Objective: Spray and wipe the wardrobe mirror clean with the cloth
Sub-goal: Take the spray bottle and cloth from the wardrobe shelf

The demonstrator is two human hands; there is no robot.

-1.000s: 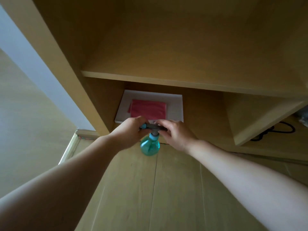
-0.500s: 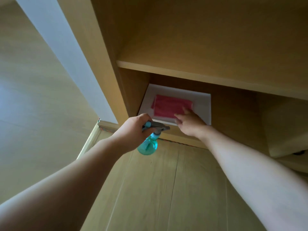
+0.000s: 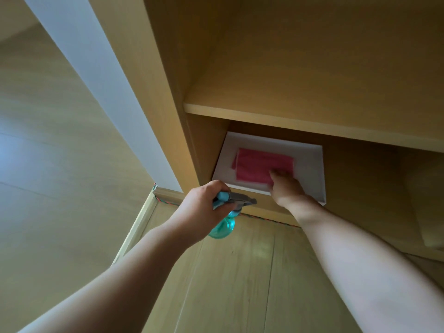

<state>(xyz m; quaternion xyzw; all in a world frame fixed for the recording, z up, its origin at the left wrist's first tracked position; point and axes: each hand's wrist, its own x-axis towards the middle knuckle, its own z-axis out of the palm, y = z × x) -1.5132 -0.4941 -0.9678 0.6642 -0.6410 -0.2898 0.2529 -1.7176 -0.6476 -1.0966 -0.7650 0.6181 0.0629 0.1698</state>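
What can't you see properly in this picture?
All in the head view.
1. Bottle: trigger and part of its body hidden behind the left hand.
2. Cloth: near corner covered by the right hand; whether the fingers grip it is unclear.
3. Mirror: I cannot spot one in frame.

One pink cloth (image 3: 262, 164), one spray bottle (image 3: 222, 227), one white tray (image 3: 310, 169)

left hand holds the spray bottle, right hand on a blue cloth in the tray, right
No, the head view shows the cloth is pink, not blue. The left hand holds the spray bottle; the right hand is on the cloth in the tray.
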